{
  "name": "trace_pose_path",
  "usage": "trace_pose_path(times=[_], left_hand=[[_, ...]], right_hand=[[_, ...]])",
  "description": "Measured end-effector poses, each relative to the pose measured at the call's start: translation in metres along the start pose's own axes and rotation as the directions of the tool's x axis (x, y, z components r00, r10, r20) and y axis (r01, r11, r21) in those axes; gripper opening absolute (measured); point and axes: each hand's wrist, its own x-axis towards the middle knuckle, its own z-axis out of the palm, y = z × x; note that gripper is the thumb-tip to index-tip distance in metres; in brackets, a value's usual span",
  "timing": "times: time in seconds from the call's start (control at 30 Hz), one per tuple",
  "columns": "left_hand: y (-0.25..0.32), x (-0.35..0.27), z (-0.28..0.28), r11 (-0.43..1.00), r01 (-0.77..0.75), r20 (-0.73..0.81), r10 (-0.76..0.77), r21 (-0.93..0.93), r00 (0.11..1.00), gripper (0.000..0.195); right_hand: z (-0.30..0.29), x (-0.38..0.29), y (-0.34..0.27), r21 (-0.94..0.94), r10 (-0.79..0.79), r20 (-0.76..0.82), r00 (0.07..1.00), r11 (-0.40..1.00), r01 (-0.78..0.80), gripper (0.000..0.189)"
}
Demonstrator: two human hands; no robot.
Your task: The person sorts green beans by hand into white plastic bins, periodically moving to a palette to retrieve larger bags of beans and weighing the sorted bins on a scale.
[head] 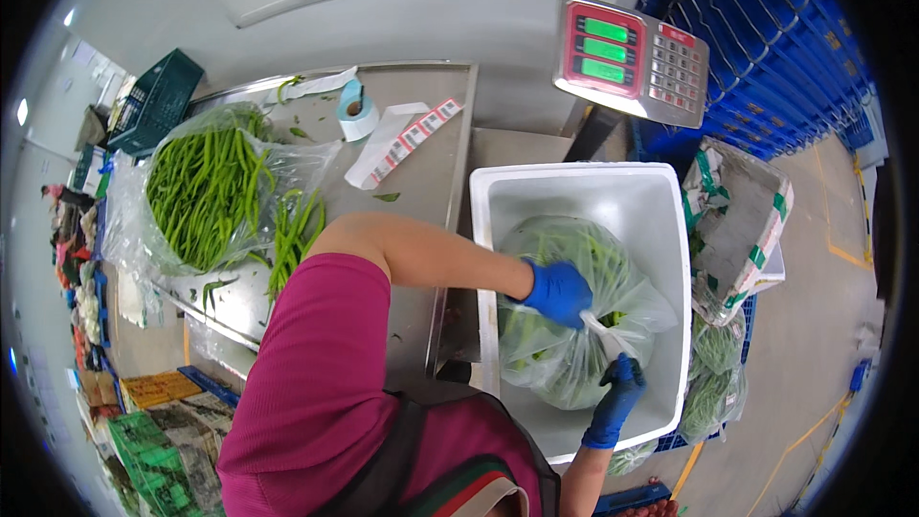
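Observation:
A clear plastic bag of green peppers [553, 359] sits in a white foam box [484, 266]. My left hand [560, 294], in a blue glove, is closed around the bag's gathered neck at its base. Lower right, my right hand [623, 391], also gloved in blue, grips the twisted end of that neck. Part of the bag's plastic flares out to the right of my hands. On the steel table at left lies a larger open bag of long green peppers [208, 194], with a loose pile of peppers [294, 233] beside it.
A scale display [632, 61] stands behind the foam box. A label roll [357, 111] and a strip of printed labels [416, 140] lie on the steel table [423, 208]. To the right are a taped foam box [743, 230], bagged greens [714, 391] and stacked blue crates [775, 43].

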Motion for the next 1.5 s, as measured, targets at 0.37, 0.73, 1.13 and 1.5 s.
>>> trace_pose_path(times=[0.37,0.73,1.13,1.5], left_hand=[[-0.056,0.063,0.014,0.633,0.029,-0.253,-0.35,-0.774,0.902,0.022],[-0.231,-0.25,0.074,0.152,0.842,-0.6,-0.766,-0.517,-0.23,0.067],[-0.286,-0.302,0.11,0.399,-0.394,-0.368,-0.917,-0.828,-0.156,0.029],[-0.229,-0.269,-0.009,-0.047,-0.648,-0.389,-0.766,-0.76,0.512,0.031]], right_hand=[[0.03,0.02,0.046,-0.679,-0.292,0.723,0.626,-0.13,0.723,0.015],[0.28,0.001,-0.029,-0.19,-0.37,0.507,0.779,0.833,0.52,0.028],[0.486,0.149,0.018,-0.477,-0.159,0.876,0.456,-0.436,0.763,0.058],[0.376,0.031,-0.056,-0.371,-0.661,0.59,0.464,0.288,0.883,0.066]])
